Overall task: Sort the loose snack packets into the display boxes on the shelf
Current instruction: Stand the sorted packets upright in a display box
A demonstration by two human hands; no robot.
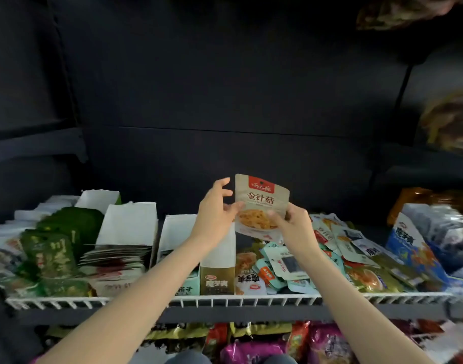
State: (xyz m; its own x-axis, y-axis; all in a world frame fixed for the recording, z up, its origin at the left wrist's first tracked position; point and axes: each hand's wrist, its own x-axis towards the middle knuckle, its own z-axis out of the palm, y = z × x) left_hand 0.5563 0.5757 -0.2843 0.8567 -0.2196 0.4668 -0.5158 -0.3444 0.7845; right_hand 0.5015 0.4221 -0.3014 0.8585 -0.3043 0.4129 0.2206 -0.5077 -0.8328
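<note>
The tan snack packet (260,204) is held upright above the shelf (225,300), between both hands. The left hand (216,208) pinches its left edge; the right hand (293,224) grips its lower right corner. Loose packets (330,248) lie below right; display boxes (128,232) stand left. Dark open space lies behind.

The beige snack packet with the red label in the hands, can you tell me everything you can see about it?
The beige snack packet with the red label is a flat, glossy-looking pouch. It has a red banner at the top, large brown Chinese characters in the middle and a picture of orange-yellow food on a plate below. It is held upright, slightly tilted, facing the camera, above the white wire shelf. The left hand pinches its left edge and the right hand pinches its lower right edge.
</note>
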